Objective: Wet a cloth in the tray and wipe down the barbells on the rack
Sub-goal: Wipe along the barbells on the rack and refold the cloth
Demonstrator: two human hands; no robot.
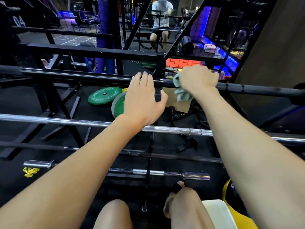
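Gripping a pale green cloth, the right hand curls its fingers over the top black barbell, and the cloth is bunched between palm and bar, with loose folds hanging below on the hand's left side. This bar lies across the upper level of the black rack, running from the far left edge to the far right. Just beside it, the left hand rests on the same bar where it crosses the rack's upright post, fingers laid fairly straight over the bar and thumb hooked round the post.

Lower down, a chrome barbell passes under both forearms, then a dark bar, then a short chrome bar nearest the knees. A white tray sits at the bottom right, beside the right knee. Two green weight plates lie on the floor beyond the rack. Further back, a person in a light shirt stands at another bar.
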